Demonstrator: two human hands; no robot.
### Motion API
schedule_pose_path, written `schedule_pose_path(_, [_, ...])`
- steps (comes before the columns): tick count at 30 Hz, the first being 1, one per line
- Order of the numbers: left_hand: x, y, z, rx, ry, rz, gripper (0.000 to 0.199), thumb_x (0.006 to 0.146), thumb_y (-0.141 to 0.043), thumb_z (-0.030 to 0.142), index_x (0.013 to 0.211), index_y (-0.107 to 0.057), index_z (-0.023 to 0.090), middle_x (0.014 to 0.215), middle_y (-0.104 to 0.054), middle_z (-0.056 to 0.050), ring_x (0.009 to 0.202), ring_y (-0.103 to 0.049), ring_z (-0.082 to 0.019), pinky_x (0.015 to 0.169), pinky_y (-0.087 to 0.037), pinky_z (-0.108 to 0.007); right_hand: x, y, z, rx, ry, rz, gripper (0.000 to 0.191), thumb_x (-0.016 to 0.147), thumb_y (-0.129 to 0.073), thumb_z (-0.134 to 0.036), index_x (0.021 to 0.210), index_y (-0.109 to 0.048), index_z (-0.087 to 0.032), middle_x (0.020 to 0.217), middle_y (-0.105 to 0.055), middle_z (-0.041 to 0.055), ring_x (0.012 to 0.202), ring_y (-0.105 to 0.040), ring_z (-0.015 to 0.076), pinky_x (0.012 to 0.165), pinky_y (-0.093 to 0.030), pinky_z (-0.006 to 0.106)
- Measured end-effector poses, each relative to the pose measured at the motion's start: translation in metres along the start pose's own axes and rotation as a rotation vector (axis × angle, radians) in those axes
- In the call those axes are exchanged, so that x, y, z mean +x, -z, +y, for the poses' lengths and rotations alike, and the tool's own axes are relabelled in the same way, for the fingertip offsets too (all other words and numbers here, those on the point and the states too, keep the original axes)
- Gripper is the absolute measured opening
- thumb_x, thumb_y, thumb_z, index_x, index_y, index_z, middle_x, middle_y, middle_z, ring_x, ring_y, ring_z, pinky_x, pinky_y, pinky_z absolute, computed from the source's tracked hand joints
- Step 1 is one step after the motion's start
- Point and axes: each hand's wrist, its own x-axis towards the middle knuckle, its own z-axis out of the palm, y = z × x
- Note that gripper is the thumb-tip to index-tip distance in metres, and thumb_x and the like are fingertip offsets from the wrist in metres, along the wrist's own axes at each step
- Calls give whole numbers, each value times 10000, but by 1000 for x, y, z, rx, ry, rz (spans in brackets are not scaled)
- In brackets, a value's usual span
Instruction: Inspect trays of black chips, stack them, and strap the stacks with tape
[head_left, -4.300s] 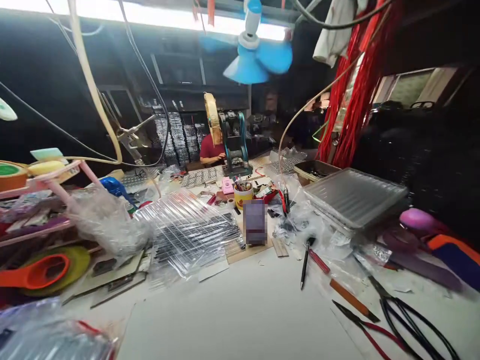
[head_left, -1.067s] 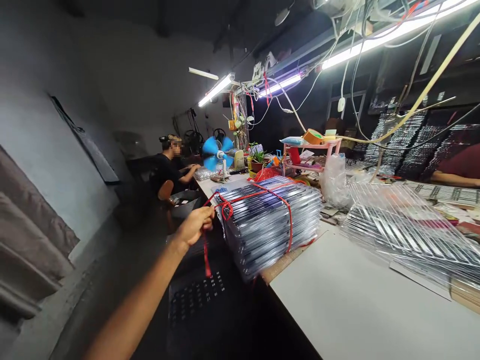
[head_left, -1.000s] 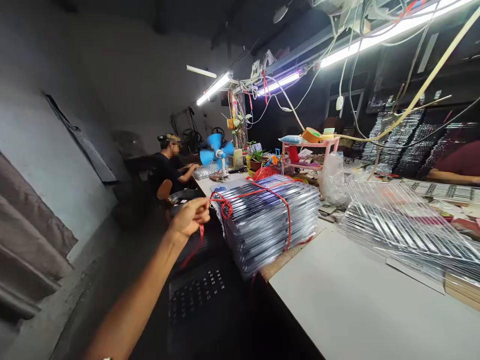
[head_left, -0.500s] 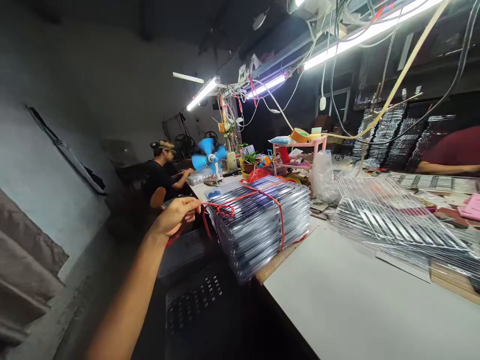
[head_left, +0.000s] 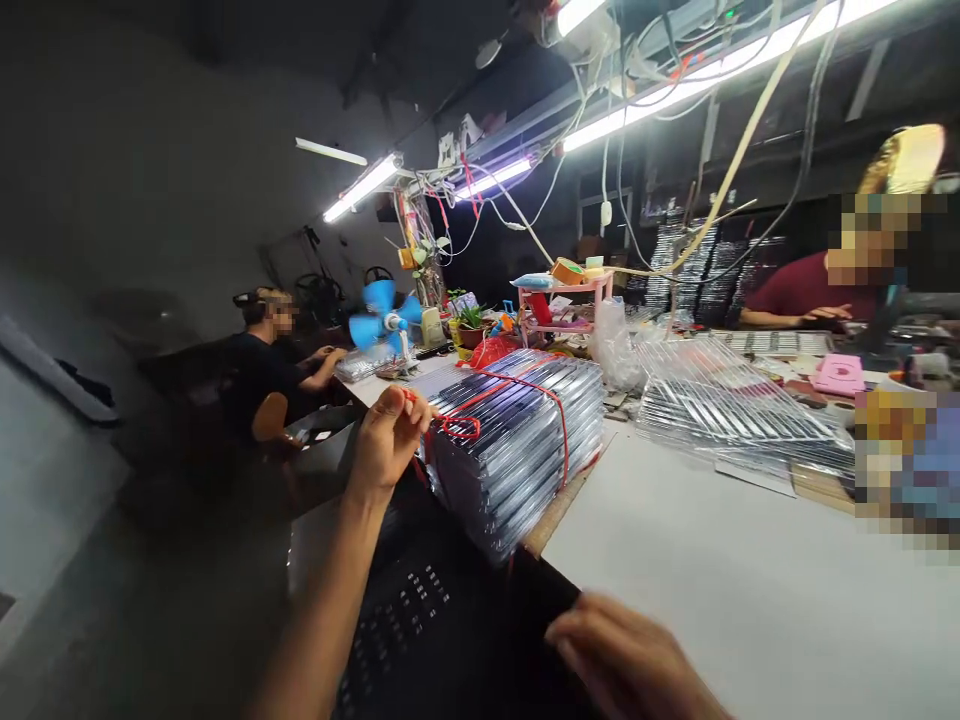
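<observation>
A stack of clear plastic trays sits at the near left corner of the table, bound with red string. At the stack's left end, my left hand is closed on the string, and a loop of it lies over the top edge beside my fingers. My right hand is low in the view by the table's front edge, apart from the stack. Motion blurs it, and its fingers look bent; whether anything is in them cannot be made out.
More clear trays lie on the white table to the right. A pink shelf and a blue fan stand behind the stack. One person sits at the far left, another across the table. Cables hang overhead.
My view has swung to the right. My right hand has come into view at the bottom. My left hand still holds the string, now raised and turned upright, nearer the stack.
</observation>
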Motion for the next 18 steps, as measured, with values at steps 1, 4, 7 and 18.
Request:
schedule_pose_path(1, [-2, 0, -1, -58, -5, -3, 363, 823, -537, 454, 603, -385, 208, 539, -315, 56, 471, -372, -87, 602, -448, -310, 16, 12, -8, -6, 62, 61, 164, 900, -446, -313, 847, -598, -345, 706, -596, 31, 622, -581, 180, 527, -491, 312])
schedule_pose_path(4, [-15, 8, 1, -148, -2, -60, 414, 882, -460, 430, 544, -376, 206, 478, -279, 51, 443, -339, -91, 588, -436, -307, 81, 44, -24, -204, 226, 208, 233, 921, -393, -226, 839, -611, -244, 762, -580, 55, 685, -552, 176, 608, -463, 314])
schedule_pose_path(7, [-35, 31, 4, -16, -51, -184, 531, 891, -408, 502, 456, -456, 201, 574, -538, -42, 628, -536, -162, 736, -474, -376, 159, 52, -23, -445, 233, 155, 219, 906, -430, -180, 862, -643, -162, 884, -591, 98, 841, -533, 201, 783, -429, 349])
schedule_pose_path(18, [-10, 94, -53, 495, 96, 183, 469, 688, -625, 433, 1088, -519, 215, 1167, -592, -97, 1032, -590, -245, 830, -492, -392, 254, 3, 6, -426, 212, -97, 251, 830, -505, -19, 960, -683, -140, 937, -610, 69, 872, -562, 145, 804, -422, 261])
